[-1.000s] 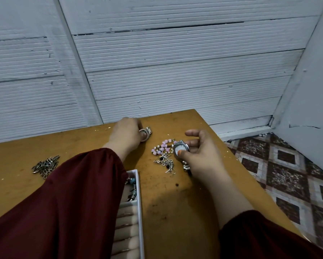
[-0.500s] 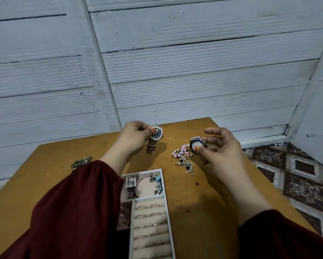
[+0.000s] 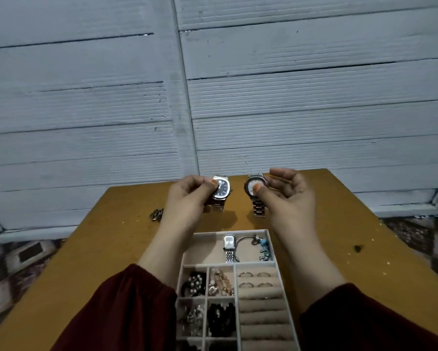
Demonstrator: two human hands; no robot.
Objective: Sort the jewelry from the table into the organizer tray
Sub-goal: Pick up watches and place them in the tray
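Note:
My left hand [image 3: 187, 196] pinches a silver watch with a dark dial [image 3: 221, 190] and holds it up above the far part of the table. My right hand [image 3: 286, 196] pinches a silver watch with a light dial [image 3: 254, 187], its metal band hanging down. Both watches are side by side, a little apart. Below them, between my forearms, lies the white organizer tray [image 3: 233, 264]. Its top compartment holds a small rectangular watch [image 3: 229, 245] and a bracelet with blue charms [image 3: 262, 245]. Lower compartments hold beads, dark pieces and rings in rolls.
The tray rests on an orange-brown wooden table [image 3: 106, 249]. A small pile of metal jewelry [image 3: 157, 214] lies on the table left of my left hand. A white plank wall stands right behind the table. Patterned floor shows on both sides.
Both hands have lifted their watches up off the table and brought them closer together. The view has tilted down, so more of the tray shows; the bead pile is no longer visible.

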